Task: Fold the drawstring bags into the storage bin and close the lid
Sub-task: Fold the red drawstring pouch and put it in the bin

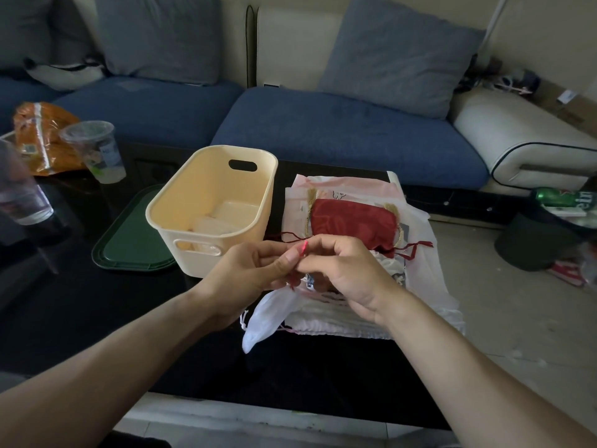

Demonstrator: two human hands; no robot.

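Our left hand and right hand meet above the dark table, fingertips closed together on a thin red cord. From that pinch a small white bag hangs and trails onto the table edge; whether the cord belongs to it we cannot tell, since our fingers cover the join.

Just behind our hands lies the pile of bags, white and pale pink, with a red bag on top, its gold cords looped at either side. The cream bin stands open just left of the pile, a few pale folded pieces already at its bottom. The green lid lies flat on the table, partly under the bin's left side.

We judge the task early: one bag in hand, cord being tidied, most of the pile waiting. Next we would need to flatten and fold the white bag, then carry it left over the rim.

How many bags the pile holds is hard to make out, and a blurred plastic cup is cut off at the left edge.
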